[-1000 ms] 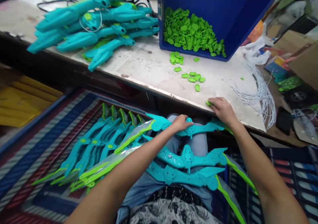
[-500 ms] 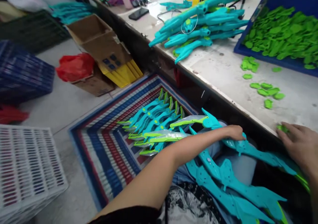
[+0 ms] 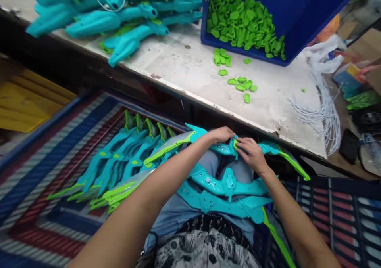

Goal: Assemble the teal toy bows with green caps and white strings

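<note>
A turquoise toy bow (image 3: 220, 149) with lime-green limbs lies across my lap, nearest the table edge. My left hand (image 3: 223, 134) is closed round its middle. Right beside it, my right hand (image 3: 250, 152) holds a small green plastic piece (image 3: 235, 143) against the bow's centre, fingers bent and pinched together. The fingers partly cover the piece, so I cannot tell how it sits. Closer to my body, two more toy bows rest on my thighs, a middle one (image 3: 229, 182) and a nearer one (image 3: 222, 205).
On the table (image 3: 184, 75) stands a blue bin (image 3: 242, 53) of green pieces, with several loose pieces (image 3: 242, 83) before it. Turquoise bow parts (image 3: 125, 20) are piled left. White cords (image 3: 324, 113) hang at right. Finished-looking bows (image 3: 119, 157) are stacked on a striped mat (image 3: 32, 208).
My right hand has moved from the table edge to the farthest bow's centre with a green piece. My left hand stays on that bow. The view has swung right.
</note>
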`<state>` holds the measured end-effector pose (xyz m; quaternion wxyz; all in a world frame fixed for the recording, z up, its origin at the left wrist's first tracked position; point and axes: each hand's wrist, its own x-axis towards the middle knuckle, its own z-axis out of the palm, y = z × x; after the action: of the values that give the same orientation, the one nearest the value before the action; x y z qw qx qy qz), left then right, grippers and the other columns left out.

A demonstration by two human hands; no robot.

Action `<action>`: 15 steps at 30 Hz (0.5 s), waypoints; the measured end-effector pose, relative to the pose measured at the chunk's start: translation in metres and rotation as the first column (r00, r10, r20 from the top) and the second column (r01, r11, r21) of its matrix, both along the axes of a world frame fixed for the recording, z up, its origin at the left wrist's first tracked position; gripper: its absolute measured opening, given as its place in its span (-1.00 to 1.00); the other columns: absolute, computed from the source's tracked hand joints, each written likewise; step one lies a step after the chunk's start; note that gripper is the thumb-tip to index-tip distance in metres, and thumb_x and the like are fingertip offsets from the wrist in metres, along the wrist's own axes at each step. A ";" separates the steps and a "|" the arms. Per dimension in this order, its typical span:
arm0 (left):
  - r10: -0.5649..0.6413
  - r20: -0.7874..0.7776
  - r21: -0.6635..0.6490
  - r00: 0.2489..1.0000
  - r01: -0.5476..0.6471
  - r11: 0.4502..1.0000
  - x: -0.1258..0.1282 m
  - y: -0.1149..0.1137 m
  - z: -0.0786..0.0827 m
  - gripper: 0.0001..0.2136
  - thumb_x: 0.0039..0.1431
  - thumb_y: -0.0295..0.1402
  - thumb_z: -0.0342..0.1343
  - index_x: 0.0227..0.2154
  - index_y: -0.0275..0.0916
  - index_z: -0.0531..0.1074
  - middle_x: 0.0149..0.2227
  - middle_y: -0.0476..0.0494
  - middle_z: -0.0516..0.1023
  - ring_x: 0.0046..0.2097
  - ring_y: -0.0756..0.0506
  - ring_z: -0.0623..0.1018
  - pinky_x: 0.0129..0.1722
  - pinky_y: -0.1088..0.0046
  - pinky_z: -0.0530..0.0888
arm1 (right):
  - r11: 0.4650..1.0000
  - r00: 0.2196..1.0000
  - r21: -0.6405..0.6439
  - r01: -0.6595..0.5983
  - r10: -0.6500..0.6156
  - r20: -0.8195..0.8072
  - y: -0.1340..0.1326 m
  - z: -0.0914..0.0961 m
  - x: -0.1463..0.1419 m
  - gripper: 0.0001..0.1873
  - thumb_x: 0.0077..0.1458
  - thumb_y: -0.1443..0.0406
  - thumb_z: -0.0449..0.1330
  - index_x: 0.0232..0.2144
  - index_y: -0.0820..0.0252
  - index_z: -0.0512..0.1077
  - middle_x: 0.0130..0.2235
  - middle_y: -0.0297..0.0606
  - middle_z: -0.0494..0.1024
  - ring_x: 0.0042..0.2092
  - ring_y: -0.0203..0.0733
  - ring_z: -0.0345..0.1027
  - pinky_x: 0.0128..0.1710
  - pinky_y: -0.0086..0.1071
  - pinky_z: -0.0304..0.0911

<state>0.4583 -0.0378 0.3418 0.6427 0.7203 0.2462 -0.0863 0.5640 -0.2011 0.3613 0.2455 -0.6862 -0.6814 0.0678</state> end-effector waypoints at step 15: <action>-0.188 -0.069 0.336 0.980 0.200 0.920 0.000 -0.003 0.028 -0.54 0.19 -0.25 0.12 0.04 -0.53 0.34 0.07 -0.41 0.46 0.05 -0.17 0.48 -0.09 0.49 0.42 | 0.875 0.854 -0.274 0.399 -0.463 -0.238 0.002 -0.014 0.008 -0.32 -0.23 -0.18 0.24 -0.15 0.09 0.42 -0.13 -0.07 0.56 -0.15 0.22 0.49 -0.18 0.05 0.44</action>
<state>0.4579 -0.0409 0.3697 0.4918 0.8401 0.1960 -0.1181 0.5717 -0.1992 0.3475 0.2781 -0.8262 -0.4533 0.1857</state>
